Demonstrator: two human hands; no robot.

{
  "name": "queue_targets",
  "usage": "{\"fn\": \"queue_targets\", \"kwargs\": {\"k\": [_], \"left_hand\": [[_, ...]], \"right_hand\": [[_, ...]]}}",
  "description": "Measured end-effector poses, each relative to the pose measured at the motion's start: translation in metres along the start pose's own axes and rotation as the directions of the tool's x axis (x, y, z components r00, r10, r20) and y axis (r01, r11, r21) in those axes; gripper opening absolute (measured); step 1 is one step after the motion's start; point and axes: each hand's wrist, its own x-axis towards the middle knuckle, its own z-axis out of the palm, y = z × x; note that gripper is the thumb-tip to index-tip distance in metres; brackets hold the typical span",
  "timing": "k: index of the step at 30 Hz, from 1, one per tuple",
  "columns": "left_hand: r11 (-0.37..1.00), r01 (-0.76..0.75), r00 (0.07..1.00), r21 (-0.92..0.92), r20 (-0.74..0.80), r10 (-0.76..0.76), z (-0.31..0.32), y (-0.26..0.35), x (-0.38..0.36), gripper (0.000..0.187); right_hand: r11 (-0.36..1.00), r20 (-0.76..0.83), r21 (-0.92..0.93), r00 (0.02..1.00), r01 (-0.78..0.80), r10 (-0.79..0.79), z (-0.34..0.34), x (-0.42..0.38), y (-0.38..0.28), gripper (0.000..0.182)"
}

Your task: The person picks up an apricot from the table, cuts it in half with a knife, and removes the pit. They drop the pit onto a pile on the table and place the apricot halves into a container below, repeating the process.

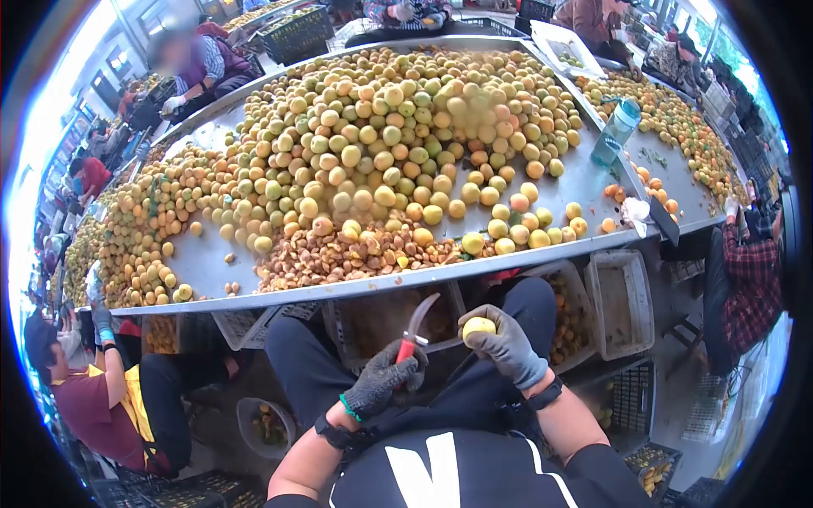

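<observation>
My left hand [383, 381], in a dark grey glove, is closed round the red handle [406, 350] of a curved knife [420, 316], whose blade points up. In my gloved right hand [508, 345] is a yellow apricot [478, 328], pinched between thumb and fingers. Both hands are above my lap, a short way apart, and the blade does not touch the fruit. In front of them stands a metal table [356, 292] heaped with whole apricots [339, 161]. A pile of brown pits [326, 258] lies along its near edge.
Plastic crates [622, 303] stand under the table's near edge. A bottle [616, 131] and dark flat object [663, 222] are at the right. A bucket [264, 426] sits on the floor at left. People sit on both sides [114, 402] and behind the table.
</observation>
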Motion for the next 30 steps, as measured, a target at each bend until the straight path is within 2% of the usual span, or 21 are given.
{"fn": "queue_targets", "kwargs": {"k": [2, 3, 5, 6, 7, 8, 9, 10, 11, 12, 13, 14, 15, 16, 18, 20, 22, 24, 25, 28, 30], "left_hand": [[0.999, -0.011, 0.999, 0.04, 0.031, 0.01, 0.009, 0.011, -0.007, 0.022], [0.996, -0.034, 0.998, 0.081, 0.062, 0.029, 0.013, 0.013, -0.011, 0.022], [0.993, -0.06, 0.998, 0.101, 0.034, 0.057, 0.019, 0.008, -0.014, 0.024], [0.929, -0.161, 0.987, 0.332, 0.06, 0.15, 0.019, 0.004, -0.015, 0.025], [0.802, -0.253, 0.967, 0.541, 0.107, 0.232, 0.019, 0.002, -0.017, 0.027], [0.678, -0.258, 0.965, 0.689, 0.143, 0.222, 0.021, 0.006, -0.018, 0.029], [0.681, -0.251, 0.966, 0.688, 0.134, 0.221, 0.022, 0.008, -0.021, 0.029], [0.622, -0.256, 0.965, 0.74, 0.161, 0.206, 0.023, 0.008, -0.023, 0.03], [0.558, -0.264, 0.963, 0.787, 0.189, 0.19, 0.023, 0.008, -0.024, 0.031], [0.445, -0.311, 0.943, 0.84, 0.216, 0.252, 0.021, 0.003, -0.024, 0.032], [0.449, -0.307, 0.945, 0.839, 0.211, 0.251, 0.023, 0.003, -0.027, 0.032], [0.352, -0.338, 0.924, 0.873, 0.236, 0.302, 0.026, 0.006, -0.03, 0.033], [0.25, -0.362, 0.899, 0.898, 0.265, 0.348, 0.028, 0.007, -0.032, 0.033], [0.252, -0.359, 0.9, 0.899, 0.262, 0.349, 0.027, 0.007, -0.033, 0.033], [0.175, -0.356, 0.882, 0.918, 0.268, 0.387, 0.027, 0.006, -0.034, 0.034], [0.182, -0.366, 0.879, 0.913, 0.275, 0.388, 0.027, 0.006, -0.036, 0.034], [0.189, -0.377, 0.877, 0.907, 0.284, 0.388, 0.027, 0.007, -0.037, 0.034], [0.263, -0.336, 0.925, 0.904, 0.265, 0.273, 0.025, 0.009, -0.038, 0.032], [0.265, -0.332, 0.927, 0.905, 0.26, 0.272, 0.026, 0.011, -0.039, 0.032], [0.27, -0.288, 0.952, 0.919, 0.243, 0.187, 0.029, 0.013, -0.04, 0.03], [0.288, -0.216, 0.976, 0.933, 0.195, 0.101, 0.029, 0.011, -0.038, 0.028]], "right_hand": [[0.994, 0.073, -0.067, 0.994, 0.09, -0.085, 0.004, -0.007, -0.007, 0.041], [0.995, 0.07, -0.063, 0.995, 0.08, -0.076, 0.011, -0.011, -0.005, 0.041], [0.921, 0.064, -0.248, 0.954, 0.3, -0.294, 0.022, -0.015, 0.0, 0.046], [0.927, 0.12, -0.141, 0.936, 0.347, -0.332, 0.02, -0.012, 0.017, 0.048], [0.93, 0.126, -0.137, 0.937, 0.341, -0.325, 0.023, -0.016, 0.012, 0.048], [0.894, 0.188, -0.227, 0.918, 0.386, -0.349, 0.028, -0.022, 0.002, 0.046], [0.847, 0.251, -0.311, 0.896, 0.432, -0.365, 0.03, -0.025, -0.004, 0.045], [0.723, 0.317, -0.433, 0.842, 0.538, -0.436, 0.027, -0.023, -0.003, 0.042], [0.726, 0.32, -0.431, 0.843, 0.537, -0.433, 0.028, -0.023, -0.002, 0.042], [0.683, 0.34, -0.455, 0.82, 0.572, -0.46, 0.029, -0.023, -0.002, 0.042], [0.639, 0.359, -0.477, 0.798, 0.603, -0.484, 0.03, -0.024, -0.001, 0.042], [0.641, 0.361, -0.476, 0.799, 0.602, -0.481, 0.031, -0.026, 0.001, 0.042], [0.73, 0.343, -0.419, 0.838, 0.54, -0.424, 0.033, -0.029, 0.004, 0.043], [0.808, 0.329, -0.357, 0.872, 0.469, -0.362, 0.034, -0.03, 0.006, 0.043], [0.793, 0.369, -0.365, 0.858, 0.488, -0.358, 0.033, -0.031, 0.006, 0.045], [0.777, 0.41, -0.371, 0.841, 0.508, -0.353, 0.034, -0.031, 0.007, 0.046], [0.803, 0.376, -0.325, 0.847, 0.5, -0.376, 0.036, -0.032, 0.007, 0.047], [0.863, 0.365, -0.261, 0.872, 0.432, -0.326, 0.037, -0.036, 0.008, 0.046], [0.913, 0.356, -0.195, 0.893, 0.359, -0.275, 0.037, -0.038, 0.009, 0.046], [0.947, 0.366, -0.154, 0.907, 0.282, -0.21, 0.034, -0.04, 0.012, 0.047], [0.93, 0.376, -0.153, 0.89, 0.334, -0.258, 0.033, -0.039, 0.018, 0.046]]}}
